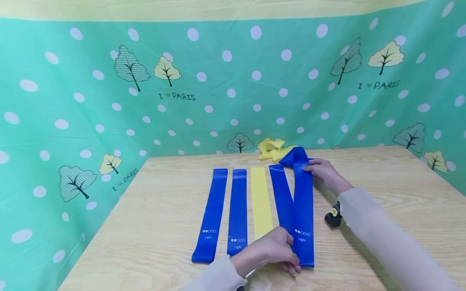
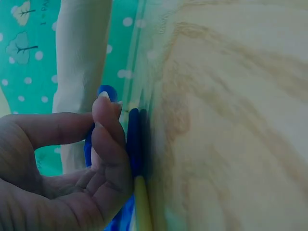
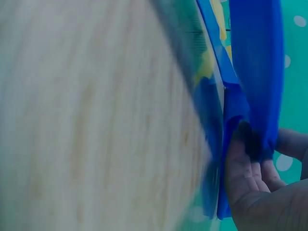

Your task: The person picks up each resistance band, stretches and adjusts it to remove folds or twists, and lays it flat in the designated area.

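Note:
A flat blue resistance band (image 1: 303, 210) marked "Light" lies lengthwise at the right end of a row of bands. Its near end is pinched by my left hand (image 1: 273, 247), with thumb and fingertips at the edge in the left wrist view. My right hand (image 1: 325, 173) grips the far end, where the blue material (image 3: 257, 62) rises in a loop in the right wrist view. This band overlaps the lower part of a slanted blue band (image 1: 281, 190). Part of a yellow band (image 1: 261, 198) is hidden behind my left hand.
Two more blue bands, one (image 1: 211, 214) farthest left and another (image 1: 238, 210) beside it, lie on the wooden table (image 1: 145, 234). A crumpled pile of yellow bands (image 1: 271, 150) sits near the back edge. Behind hangs a green dotted curtain (image 1: 218, 101).

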Motion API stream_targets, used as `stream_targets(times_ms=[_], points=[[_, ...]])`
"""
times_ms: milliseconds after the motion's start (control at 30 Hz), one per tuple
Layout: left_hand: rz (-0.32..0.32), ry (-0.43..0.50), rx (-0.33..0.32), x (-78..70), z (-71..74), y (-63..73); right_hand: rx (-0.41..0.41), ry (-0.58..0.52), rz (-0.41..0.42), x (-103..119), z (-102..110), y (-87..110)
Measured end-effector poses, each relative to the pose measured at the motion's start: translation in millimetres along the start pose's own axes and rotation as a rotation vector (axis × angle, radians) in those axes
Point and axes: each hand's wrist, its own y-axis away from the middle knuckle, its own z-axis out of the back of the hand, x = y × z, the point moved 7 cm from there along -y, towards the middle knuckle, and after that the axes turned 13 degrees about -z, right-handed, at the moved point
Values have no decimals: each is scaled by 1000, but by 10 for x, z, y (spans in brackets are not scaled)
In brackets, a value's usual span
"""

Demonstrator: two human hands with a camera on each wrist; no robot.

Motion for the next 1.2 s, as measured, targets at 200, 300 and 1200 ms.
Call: stream_targets(times_ms=[200, 300, 1200], points=[[38, 3, 39, 33, 6, 73, 87, 84, 29, -17, -65, -8], [34, -5, 63, 32, 26, 89, 116, 97, 43, 21, -138, -24], [43, 89, 5, -81, -258, -419, 152, 261, 199, 291, -125, -302]])
